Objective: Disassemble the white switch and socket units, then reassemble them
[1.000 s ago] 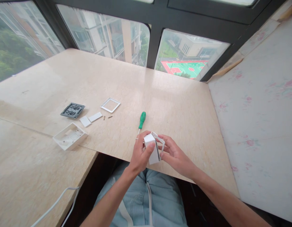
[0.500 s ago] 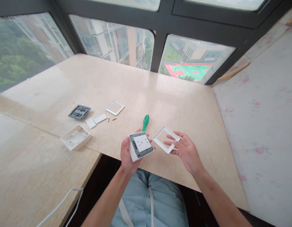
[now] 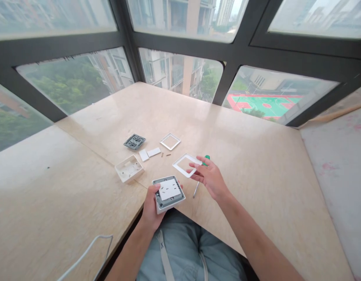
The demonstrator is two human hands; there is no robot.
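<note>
My left hand [image 3: 153, 205] grips a wall socket [image 3: 169, 191] seated in a white mounting box, its face with slots turned up and the grey mounting frame bare around it. The thumb lies over the face's left edge. In my right hand [image 3: 208, 175] a square white cover frame [image 3: 183, 164] is pinched by its right side, held above and beyond the socket, apart from it. Beneath the right hand a screwdriver [image 3: 196, 190] lies on the table; its green handle is partly hidden by the fingers.
Left of centre lie a grey switch module [image 3: 134, 141], an open white mounting box [image 3: 129, 169], two white rocker plates [image 3: 153, 152], a second cover frame [image 3: 170, 141] and two small screws [image 3: 168, 155]. A white cable [image 3: 87, 249] crosses the front left. Windows border the table [image 3: 256, 156].
The view has swung left and up. My right hand has carried the cover frame leftward, up over the screwdriver. The left hand has lowered the socket and turned its face more upward.
</note>
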